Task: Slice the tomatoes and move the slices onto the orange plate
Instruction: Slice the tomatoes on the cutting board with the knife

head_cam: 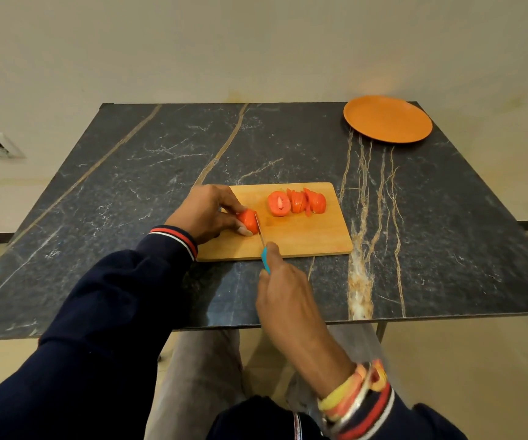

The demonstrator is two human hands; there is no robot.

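- Fingers (234, 205) of my left hand (207, 214) curl narrowly over the tomato (248, 220), with the thumb on the near side. They pin it to the cutting board (313, 239) so that it cannot roll under the blade.
- My right hand (283, 290) wraps the blue handle of the knife (265, 258), with the forefinger laid forward along its top to steer. The blade stands edge-down at the tomato's right face, just beside my left fingertips.
- The tomato sits at the board's left, near part, which leaves bare wood to its right for slices to fall on.
- The sliced tomato (297, 202), a row of rounds leaning on one another, lies toward the board's far edge. It is apart from the knife, so the cutting area is unobstructed.
- The orange plate (388, 122) rests at the far right corner of the dark marble table (161, 160), well apart from the board. It carries no slices, so I judge that the transfer has not yet begun.
- Judged risk: the blade runs close to my thumb tip, so my fingertips ought to be tucked back from the cut line.
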